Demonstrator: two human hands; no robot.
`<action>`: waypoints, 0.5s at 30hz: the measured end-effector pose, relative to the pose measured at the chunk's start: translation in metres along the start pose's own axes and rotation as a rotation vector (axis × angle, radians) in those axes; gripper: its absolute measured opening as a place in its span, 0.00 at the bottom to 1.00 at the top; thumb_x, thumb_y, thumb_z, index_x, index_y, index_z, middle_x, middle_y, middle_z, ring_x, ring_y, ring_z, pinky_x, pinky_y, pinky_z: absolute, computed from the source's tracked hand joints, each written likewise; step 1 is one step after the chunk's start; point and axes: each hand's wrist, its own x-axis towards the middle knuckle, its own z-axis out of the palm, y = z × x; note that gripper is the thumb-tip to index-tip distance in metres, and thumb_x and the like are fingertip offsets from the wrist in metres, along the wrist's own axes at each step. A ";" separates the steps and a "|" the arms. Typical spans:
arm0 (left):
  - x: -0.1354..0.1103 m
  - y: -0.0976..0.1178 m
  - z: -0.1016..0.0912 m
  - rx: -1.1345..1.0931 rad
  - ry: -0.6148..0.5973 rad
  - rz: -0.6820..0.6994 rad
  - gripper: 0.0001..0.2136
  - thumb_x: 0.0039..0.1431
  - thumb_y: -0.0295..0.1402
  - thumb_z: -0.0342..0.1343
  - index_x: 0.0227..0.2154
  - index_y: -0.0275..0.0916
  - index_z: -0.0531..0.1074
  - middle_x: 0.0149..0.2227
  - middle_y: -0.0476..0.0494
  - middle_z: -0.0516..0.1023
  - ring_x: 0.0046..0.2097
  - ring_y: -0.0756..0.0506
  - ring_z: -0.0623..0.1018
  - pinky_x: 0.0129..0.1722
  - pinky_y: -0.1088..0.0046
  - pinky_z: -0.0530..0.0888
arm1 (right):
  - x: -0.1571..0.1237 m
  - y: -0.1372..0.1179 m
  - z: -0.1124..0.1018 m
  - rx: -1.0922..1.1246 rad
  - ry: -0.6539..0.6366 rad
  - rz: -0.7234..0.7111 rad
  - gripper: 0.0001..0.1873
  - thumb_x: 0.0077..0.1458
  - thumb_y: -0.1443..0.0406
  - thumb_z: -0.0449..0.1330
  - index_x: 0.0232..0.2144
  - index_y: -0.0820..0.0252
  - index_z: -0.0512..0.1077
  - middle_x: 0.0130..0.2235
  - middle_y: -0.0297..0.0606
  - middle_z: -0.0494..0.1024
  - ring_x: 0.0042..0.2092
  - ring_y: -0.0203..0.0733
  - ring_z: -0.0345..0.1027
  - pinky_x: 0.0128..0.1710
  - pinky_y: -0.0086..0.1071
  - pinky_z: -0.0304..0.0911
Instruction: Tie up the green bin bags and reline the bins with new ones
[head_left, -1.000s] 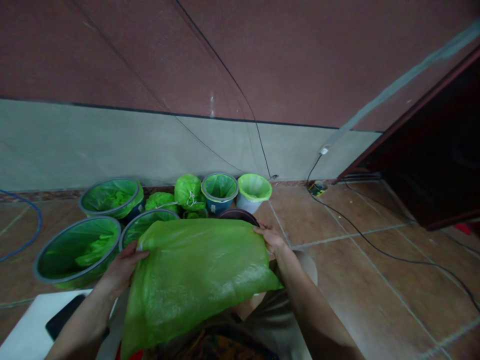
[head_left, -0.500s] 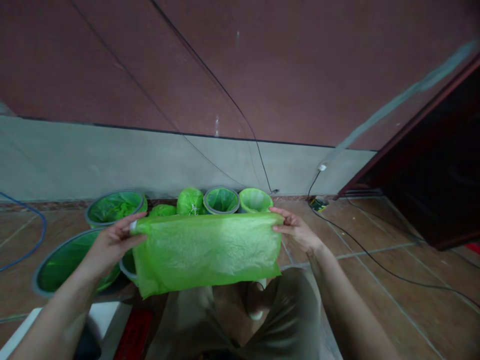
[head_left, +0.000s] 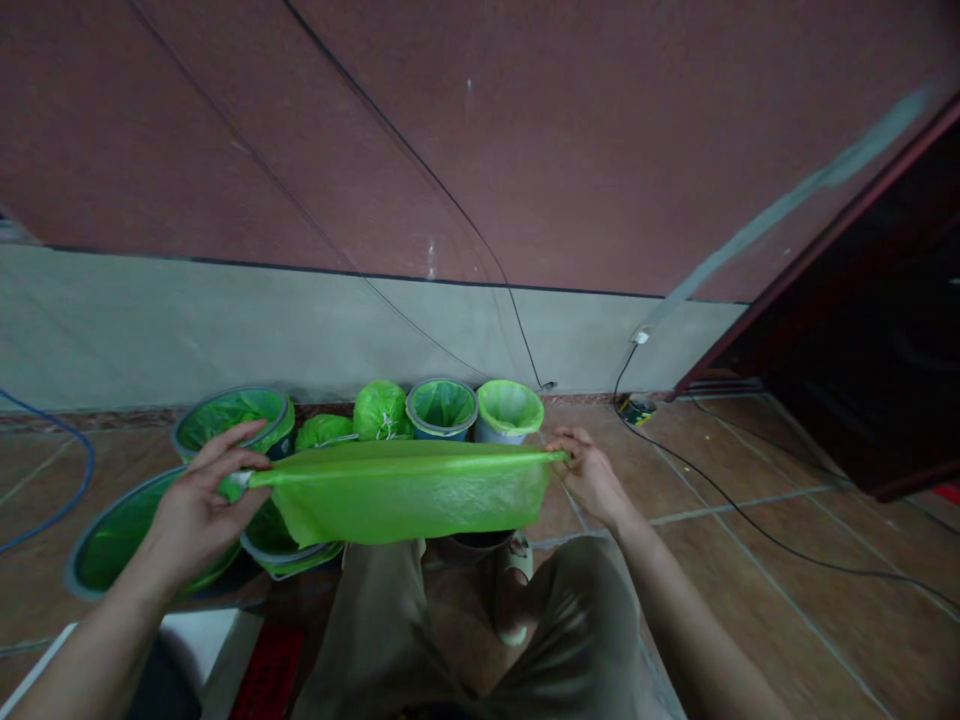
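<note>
A thin green garbage bag [head_left: 412,500] is stretched sideways in front of my knees. My left hand [head_left: 199,500] pinches its upper left corner, where a small white piece shows at the fingertips. The upper right corner is pinched by my right hand [head_left: 589,470]. Along the top the bag looks gathered into a taut edge, and its lower part hangs loose. Partly hidden beneath its left end is a bin [head_left: 289,560] with a grey rim. Between my legs, just under the bag, a dark round container [head_left: 476,545] shows in part.
Along the wall stand a large lined bin [head_left: 232,395], a tied green bag [head_left: 381,410], a grey-rimmed bin [head_left: 442,408] and a pale lined bin [head_left: 510,408]. Another large bin [head_left: 112,530] is at left. A black cable [head_left: 720,500] crosses the floor; a can [head_left: 636,408] sits near it.
The bag has tipped and been pulled taut along its top, so less of its face shows. Both hands have moved down slightly, still holding its corners.
</note>
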 end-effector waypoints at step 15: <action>-0.020 -0.008 0.012 0.673 -0.066 -0.426 0.06 0.56 0.38 0.48 0.31 0.43 0.57 0.21 0.54 0.59 0.22 0.48 0.63 0.27 0.74 0.59 | -0.017 0.006 0.077 0.130 0.212 0.163 0.15 0.59 0.55 0.49 0.33 0.59 0.68 0.28 0.36 0.73 0.30 0.40 0.65 0.33 0.31 0.58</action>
